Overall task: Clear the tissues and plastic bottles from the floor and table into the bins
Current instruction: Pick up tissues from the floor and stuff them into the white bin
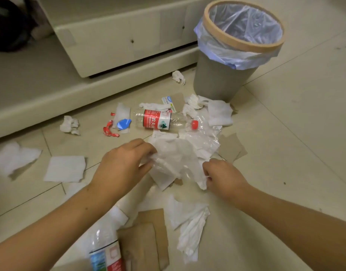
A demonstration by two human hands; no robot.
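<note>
My left hand and my right hand both pinch a crumpled clear plastic wrap with tissue just above the floor, one at each side. Behind it lies a clear plastic bottle with a red label and red cap, on its side. A second bottle lies at the bottom edge under my left forearm. Loose white tissues are scattered around: one flat sheet at the left, a crumpled one near my right forearm, several by the bin. The grey bin with a clear liner stands at the back right.
Brown cardboard pieces lie at the bottom centre and at the right. Red and blue wrapper scraps sit left of the bottle. A cream cabinet on a low step fills the back left. Tiled floor stretches to the right.
</note>
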